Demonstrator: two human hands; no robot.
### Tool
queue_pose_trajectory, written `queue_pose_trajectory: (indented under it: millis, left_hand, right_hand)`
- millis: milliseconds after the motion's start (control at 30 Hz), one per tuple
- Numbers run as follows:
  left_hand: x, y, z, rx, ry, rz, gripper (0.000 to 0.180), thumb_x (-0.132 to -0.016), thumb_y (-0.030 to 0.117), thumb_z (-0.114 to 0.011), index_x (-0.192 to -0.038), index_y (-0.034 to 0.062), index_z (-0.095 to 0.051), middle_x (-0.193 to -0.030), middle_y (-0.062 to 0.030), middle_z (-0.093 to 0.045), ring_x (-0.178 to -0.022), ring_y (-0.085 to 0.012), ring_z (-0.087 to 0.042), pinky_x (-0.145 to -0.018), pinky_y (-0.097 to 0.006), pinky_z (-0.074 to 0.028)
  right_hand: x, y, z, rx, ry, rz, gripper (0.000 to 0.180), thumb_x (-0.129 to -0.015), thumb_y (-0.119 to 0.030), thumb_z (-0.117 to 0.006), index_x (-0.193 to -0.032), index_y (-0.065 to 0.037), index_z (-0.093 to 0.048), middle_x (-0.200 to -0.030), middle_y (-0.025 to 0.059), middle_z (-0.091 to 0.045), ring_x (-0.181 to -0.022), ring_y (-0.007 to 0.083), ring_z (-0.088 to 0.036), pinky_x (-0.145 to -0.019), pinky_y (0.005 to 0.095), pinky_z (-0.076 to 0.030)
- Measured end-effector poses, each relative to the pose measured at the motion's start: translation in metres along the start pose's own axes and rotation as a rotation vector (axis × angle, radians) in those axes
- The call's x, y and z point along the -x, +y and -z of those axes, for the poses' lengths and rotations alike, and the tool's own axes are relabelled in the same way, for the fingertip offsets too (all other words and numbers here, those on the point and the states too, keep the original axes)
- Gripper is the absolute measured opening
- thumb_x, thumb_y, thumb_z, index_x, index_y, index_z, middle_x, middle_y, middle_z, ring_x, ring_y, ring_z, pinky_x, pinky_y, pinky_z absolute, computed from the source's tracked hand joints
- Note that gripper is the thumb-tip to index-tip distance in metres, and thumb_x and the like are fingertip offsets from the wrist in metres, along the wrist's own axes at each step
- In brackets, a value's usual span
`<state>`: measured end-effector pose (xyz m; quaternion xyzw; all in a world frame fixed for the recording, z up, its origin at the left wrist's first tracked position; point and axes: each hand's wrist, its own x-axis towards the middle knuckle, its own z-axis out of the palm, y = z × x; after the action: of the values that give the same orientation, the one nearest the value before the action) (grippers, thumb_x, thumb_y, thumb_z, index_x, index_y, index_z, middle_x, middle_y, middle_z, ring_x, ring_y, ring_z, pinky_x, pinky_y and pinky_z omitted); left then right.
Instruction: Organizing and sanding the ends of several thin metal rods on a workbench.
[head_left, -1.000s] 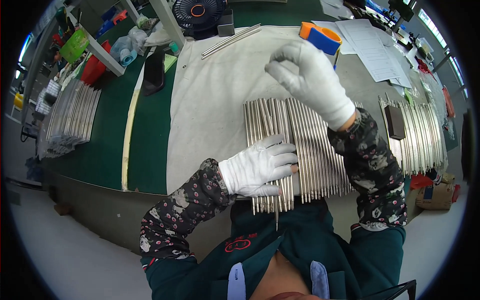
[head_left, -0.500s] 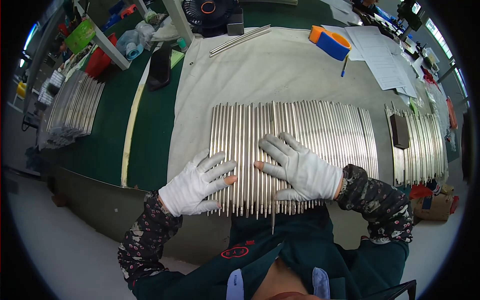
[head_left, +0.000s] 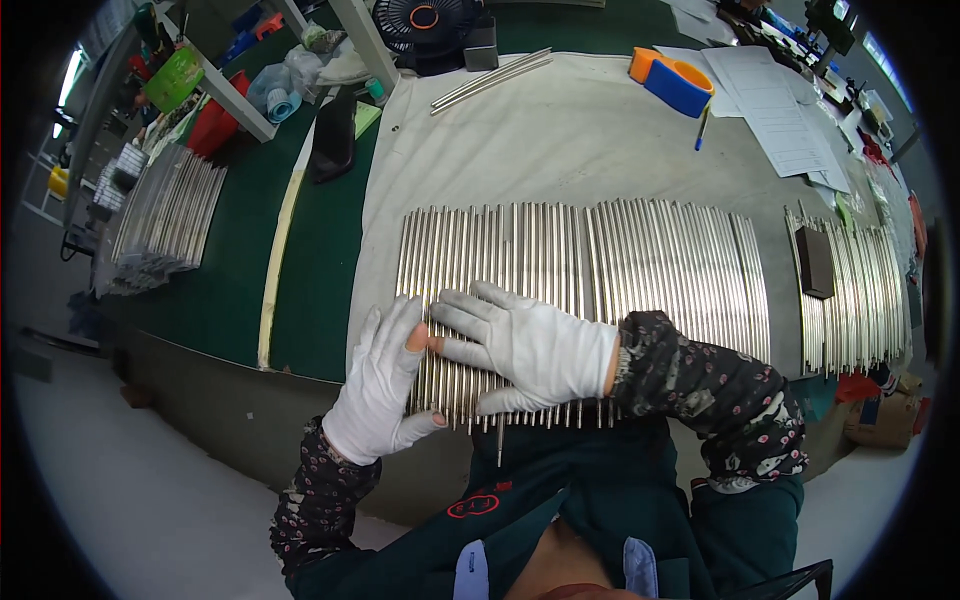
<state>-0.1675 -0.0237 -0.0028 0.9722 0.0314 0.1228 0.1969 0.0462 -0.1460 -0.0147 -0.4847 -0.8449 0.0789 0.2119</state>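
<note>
A wide row of shiny metal rods (head_left: 660,270) lies side by side on the pale cloth (head_left: 480,150) in front of me. My left hand (head_left: 375,385), in a white glove with bare thumb and fingertip showing, rests against the row's left edge, fingers stretched out. Flat across the rods on the left part lies my right hand (head_left: 530,350), gloved likewise, its fingers spread and pointing left. The hands nearly meet. One rod (head_left: 500,440) sticks out toward me beyond the others, below my right hand.
At right, more rods (head_left: 870,300) lie with a dark block (head_left: 815,262) on them. Bundled rods (head_left: 170,215) are stacked far left. Beyond lie loose rods (head_left: 490,82), a blue-orange tape dispenser-like ring (head_left: 680,85), a pen (head_left: 702,130), papers (head_left: 770,110), a phone (head_left: 333,137) and a fan (head_left: 425,30).
My right hand has slid left over the rods, toward my left hand. The left part of the row has shifted left, and the protruding rod with it. My left hand has turned more upright.
</note>
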Motion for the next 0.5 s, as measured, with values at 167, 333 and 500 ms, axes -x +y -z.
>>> queue_pose_trajectory:
  millis: [167,333,500]
  left_hand:
    - [-0.013,0.045,-0.007,0.010,-0.278,-0.190,0.112,-0.059,0.055,-0.078,-0.148,0.0186,-0.021,-0.144,-0.0219,-0.032,-0.131,-0.0391,-0.036,-0.107,-0.061,-0.022]
    - [-0.028,0.052,-0.031,0.001,-0.342,-0.261,0.094,-0.061,0.052,-0.077,-0.138,0.0163,-0.036,-0.144,-0.0187,-0.034,-0.132,-0.0360,-0.034,-0.107,-0.059,-0.024]
    - [-0.034,0.050,-0.039,-0.112,-0.265,-0.203,0.080,-0.069,0.046,-0.074,-0.135,0.0134,-0.041,-0.141,-0.0195,-0.038,-0.132,-0.0357,-0.035,-0.108,-0.055,-0.024]
  right_hand:
    - [0.068,-0.027,0.044,0.177,-0.127,-0.346,0.081,-0.079,-0.056,-0.059,-0.136,0.000,-0.041,-0.140,0.0252,-0.039,-0.135,0.0382,-0.033,-0.111,0.0529,-0.023]
    - [0.096,-0.047,0.040,0.209,-0.204,-0.468,0.085,-0.077,-0.057,-0.061,-0.137,-0.002,-0.039,-0.142,0.0257,-0.035,-0.135,0.0405,-0.031,-0.110,0.0550,-0.022]
    - [0.091,-0.050,0.036,0.187,-0.175,-0.454,0.088,-0.073,-0.059,-0.064,-0.136,-0.002,-0.040,-0.141,0.0271,-0.034,-0.135,0.0419,-0.030,-0.111,0.0534,-0.022]
